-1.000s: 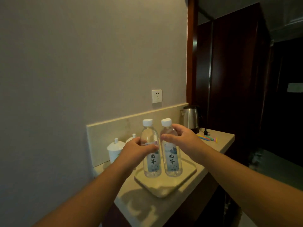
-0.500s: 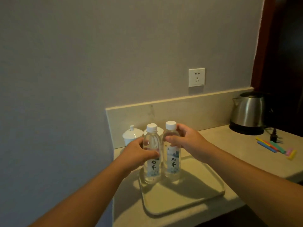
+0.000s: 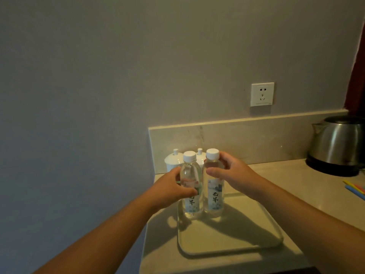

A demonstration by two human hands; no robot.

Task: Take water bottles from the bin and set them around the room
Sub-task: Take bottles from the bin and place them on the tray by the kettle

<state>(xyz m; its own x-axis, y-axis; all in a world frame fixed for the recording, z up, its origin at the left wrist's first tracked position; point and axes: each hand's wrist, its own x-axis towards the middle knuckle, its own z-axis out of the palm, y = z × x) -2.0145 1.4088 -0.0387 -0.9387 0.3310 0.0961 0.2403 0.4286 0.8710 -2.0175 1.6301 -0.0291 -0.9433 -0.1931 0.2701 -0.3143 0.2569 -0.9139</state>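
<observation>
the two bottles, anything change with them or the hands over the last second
Little changed. Mostly the head camera swung left and closer, putting the kettle at the right edge. The left hand still grips the left bottle, the right hand the right bottle, both upright on the tray.

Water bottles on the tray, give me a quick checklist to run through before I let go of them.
1. Left bottle upright on the tray: ok.
2. Right bottle upright beside it: ok.
3. Both white caps on: ok.
4. Bases fully seated on the tray: cannot tell for certain, though both look to be down.
5. Left hand and right hand free to pull back: ok, nothing behind them but the counter.
6. Lidded cups behind clear of the bottles: cannot tell, the bottles overlap them.
</observation>
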